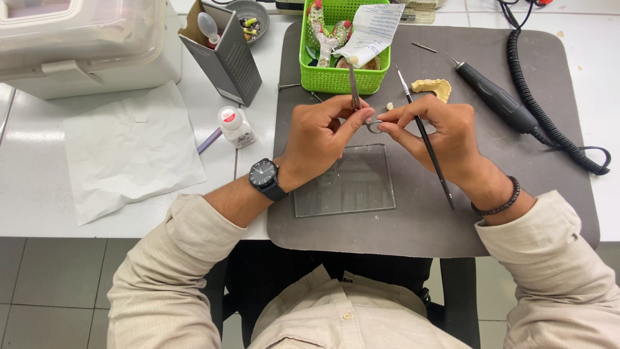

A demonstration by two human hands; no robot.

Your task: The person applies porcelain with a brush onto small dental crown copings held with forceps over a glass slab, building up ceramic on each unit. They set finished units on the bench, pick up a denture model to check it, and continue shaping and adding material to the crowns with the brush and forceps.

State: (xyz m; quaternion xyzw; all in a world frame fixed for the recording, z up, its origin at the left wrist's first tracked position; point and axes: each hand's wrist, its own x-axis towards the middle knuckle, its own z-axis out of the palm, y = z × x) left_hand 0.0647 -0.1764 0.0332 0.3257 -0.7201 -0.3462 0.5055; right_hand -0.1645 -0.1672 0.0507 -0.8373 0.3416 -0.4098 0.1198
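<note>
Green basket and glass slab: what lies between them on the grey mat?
In the head view, between the green basket and the glass slab, both hands meet: the left hand holds a metal instrument, the right hand a thin brush.

sleeves: I see long beige shirt sleeves [194, 258], with buttoned front
left wrist: a black round watch [265, 176]
right wrist: a dark bead bracelet [500, 203]

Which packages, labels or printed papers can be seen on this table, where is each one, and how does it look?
Small white plastic bottle: left of the grey mat, red round label on its cap.
Open grey cardboard box: behind the bottle, tall, tilted, brown inside.
White printed paper slip: folded, lying in the green plastic basket at the mat's far edge.
No screens in view.
</note>
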